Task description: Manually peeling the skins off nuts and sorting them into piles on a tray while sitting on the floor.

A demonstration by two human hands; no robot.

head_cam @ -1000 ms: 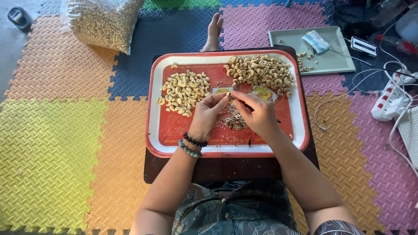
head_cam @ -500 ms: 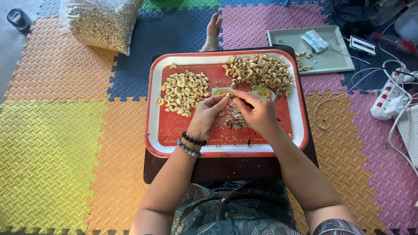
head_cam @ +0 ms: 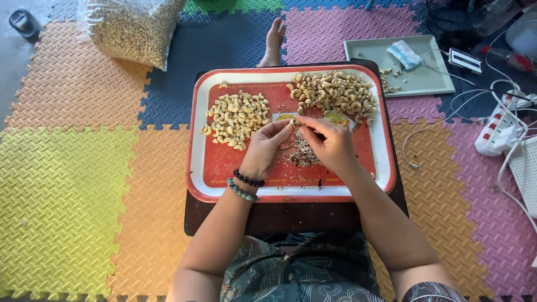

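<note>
Over the red, white-rimmed rectangular tray (head_cam: 197,168), the left hand (head_cam: 267,150) and right hand (head_cam: 330,144) stay pressed together, fingertips pinching one small pale cashew nut (head_cam: 292,121) above the heap of brownish peelings (head_cam: 302,156). Barely anything shifts since a second ago: both nut piles lie unchanged.

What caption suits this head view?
Both hands, left hand and right hand, pinch a cashew over a red tray.
</note>
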